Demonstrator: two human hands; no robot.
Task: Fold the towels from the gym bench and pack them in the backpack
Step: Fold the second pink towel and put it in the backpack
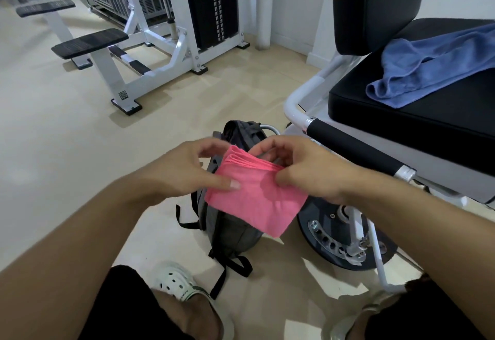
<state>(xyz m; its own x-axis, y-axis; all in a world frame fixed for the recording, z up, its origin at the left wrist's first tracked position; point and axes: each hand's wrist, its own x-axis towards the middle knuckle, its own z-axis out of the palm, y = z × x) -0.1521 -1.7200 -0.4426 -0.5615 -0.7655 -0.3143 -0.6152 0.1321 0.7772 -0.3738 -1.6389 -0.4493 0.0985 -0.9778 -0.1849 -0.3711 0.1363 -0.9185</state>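
I see both hands holding 1 folded pink towel (254, 197) in the air. The left hand (184, 171) pinches its left edge, thumb flat on top. The right hand (302, 171) pinches the right edge, fingers (270, 149) curled around its layered top corner. Directly beneath the fingers, the grey backpack (233, 230) stands on the floor (67, 152); its top looks open, though the towel hides most of it. Up and to the right of the right hand, a crumpled blue towel (428, 69) lies on the black desk (428, 117).
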